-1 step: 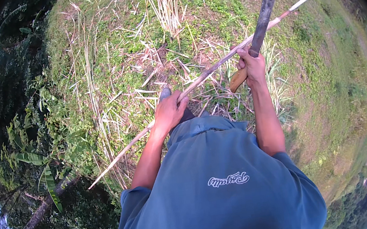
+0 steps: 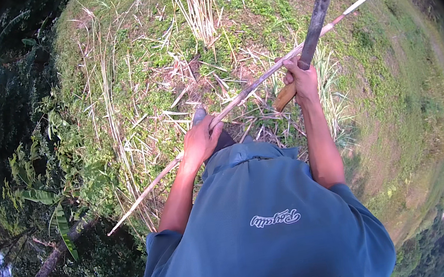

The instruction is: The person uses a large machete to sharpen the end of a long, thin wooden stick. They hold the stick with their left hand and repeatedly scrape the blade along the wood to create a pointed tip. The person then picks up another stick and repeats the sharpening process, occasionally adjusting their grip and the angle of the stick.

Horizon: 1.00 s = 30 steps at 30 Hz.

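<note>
Head view: the left hand [image 2: 199, 140] is wrapped around a long stick [image 2: 252, 89]; well apart, the right hand [image 2: 303, 80] clasps a knife [image 2: 319, 16], fingers at the stick. The blade crosses and covers part of it. Scraps [image 2: 179, 97] litter the grass [image 2: 384, 102]; stalks [image 2: 199, 8] lie ahead. The stick slants from lower left to upper right before the person.

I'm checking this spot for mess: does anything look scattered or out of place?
Yes: short, pale plant fragments lie strewn at odd angles across the green grass ahead, unlike the long tan stalks gathered beyond. Nothing looks broken about the wooden-handled, dark-bladed machete in the right hand.
</note>
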Available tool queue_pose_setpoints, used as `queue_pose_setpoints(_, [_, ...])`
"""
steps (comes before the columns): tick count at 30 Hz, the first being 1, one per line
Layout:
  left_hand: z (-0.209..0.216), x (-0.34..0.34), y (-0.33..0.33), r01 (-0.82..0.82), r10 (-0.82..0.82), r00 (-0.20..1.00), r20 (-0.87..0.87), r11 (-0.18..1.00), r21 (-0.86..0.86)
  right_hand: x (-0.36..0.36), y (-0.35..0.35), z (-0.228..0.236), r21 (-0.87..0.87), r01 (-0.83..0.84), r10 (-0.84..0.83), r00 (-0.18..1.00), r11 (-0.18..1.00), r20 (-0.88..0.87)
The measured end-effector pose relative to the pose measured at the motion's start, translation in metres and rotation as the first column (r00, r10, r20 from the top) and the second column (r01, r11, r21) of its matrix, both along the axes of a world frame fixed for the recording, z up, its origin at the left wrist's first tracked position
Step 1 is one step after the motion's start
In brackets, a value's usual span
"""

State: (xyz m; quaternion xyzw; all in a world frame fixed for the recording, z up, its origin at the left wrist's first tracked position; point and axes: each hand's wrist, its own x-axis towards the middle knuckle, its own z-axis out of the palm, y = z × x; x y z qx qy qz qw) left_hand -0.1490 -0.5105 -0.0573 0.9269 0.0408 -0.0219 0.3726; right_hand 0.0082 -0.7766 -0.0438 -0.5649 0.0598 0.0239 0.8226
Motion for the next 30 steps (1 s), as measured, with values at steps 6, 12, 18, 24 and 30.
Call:
queue_pose_setpoints(6, [0.020,-0.031,0.011,-0.064,0.072,0.997,-0.020,0.965,0.252,-0.017,0.013,-0.050,-0.047,0.030,-0.030,0.999,0.998,0.017])
queue_pose_setpoints(12, [0.048,-0.025,0.007,-0.043,0.103,0.974,-0.202,0.958,0.283,-0.048,0.046,-0.075,-0.027,-0.031,0.028,0.996,0.999,-0.086])
queue_pose_setpoints(18, [0.035,-0.024,-0.006,0.040,-0.003,0.916,-0.400,0.996,0.082,-0.048,0.032,-0.115,-0.065,0.033,-0.042,0.987,0.997,-0.153])
queue_pose_setpoints(24, [0.003,-0.022,-0.013,-0.005,-0.083,0.828,-0.555,0.988,-0.156,-0.054,0.006,-0.137,-0.280,0.015,-0.069,0.981,0.960,-0.183])
queue_pose_setpoints(30, [0.025,0.004,0.003,-0.349,-0.117,0.592,-0.797,0.855,-0.384,-0.102,-0.011,-0.102,-0.951,-0.031,0.263,0.963,0.308,0.054])
